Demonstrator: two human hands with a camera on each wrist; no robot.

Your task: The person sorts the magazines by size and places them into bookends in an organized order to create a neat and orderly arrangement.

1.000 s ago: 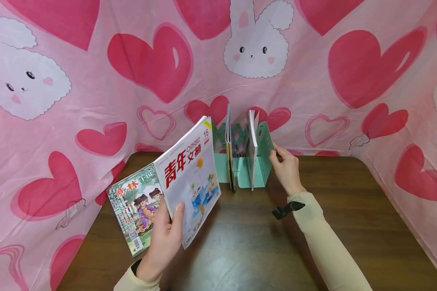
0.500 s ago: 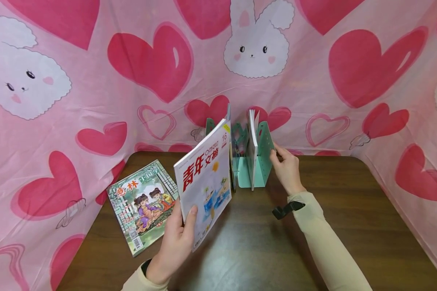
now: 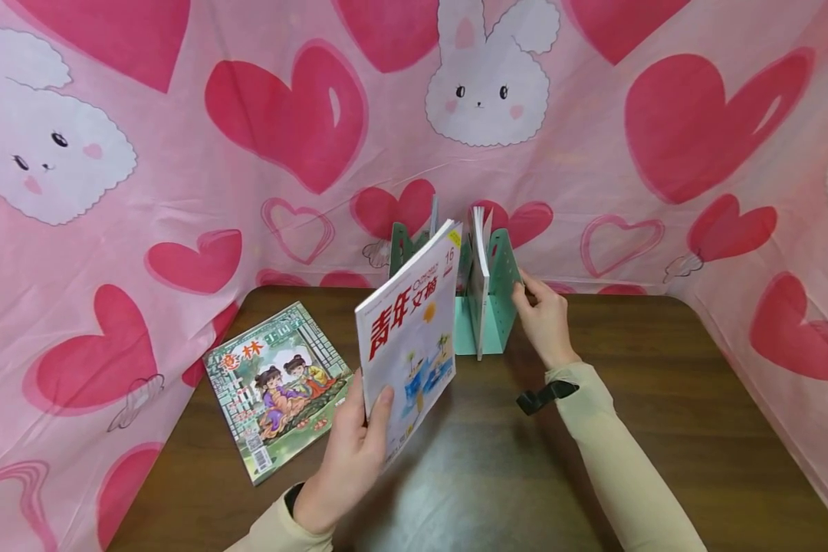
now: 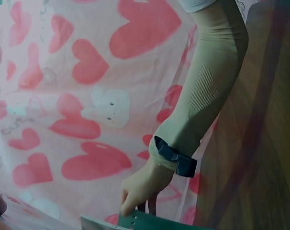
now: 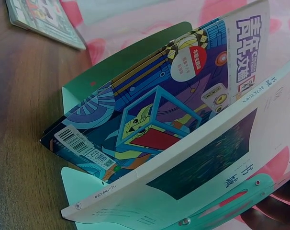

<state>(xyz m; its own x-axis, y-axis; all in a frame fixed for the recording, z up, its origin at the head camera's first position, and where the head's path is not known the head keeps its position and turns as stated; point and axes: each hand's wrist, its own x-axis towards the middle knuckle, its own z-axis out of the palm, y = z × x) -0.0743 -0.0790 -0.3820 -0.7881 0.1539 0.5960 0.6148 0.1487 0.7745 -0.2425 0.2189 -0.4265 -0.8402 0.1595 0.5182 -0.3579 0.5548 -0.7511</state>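
Observation:
My left hand (image 3: 352, 464) holds a white magazine (image 3: 414, 345) with a red title and the number 16, thumb on the front cover, tilted in front of the green book rack (image 3: 502, 295). My right hand (image 3: 547, 320) pinches the edge of the rack's right end panel. Between the panels, a white magazine (image 5: 202, 165) stands near the right end. A magazine with a colourful patterned cover (image 5: 150, 124) leans further left, mostly hidden in the head view by the held magazine. In the left wrist view, the right hand (image 4: 144, 187) is on the green panel (image 4: 159, 221).
A green illustrated magazine (image 3: 279, 391) with two cartoon figures lies flat on the left of the brown wooden table (image 3: 635, 429). Pink cloth (image 3: 400, 130) with hearts and rabbits hangs behind and at both sides of the table.
My left hand has moved right with the white magazine, uncovering the green illustrated magazine and covering the rack's left part. My right hand stays on the end panel.

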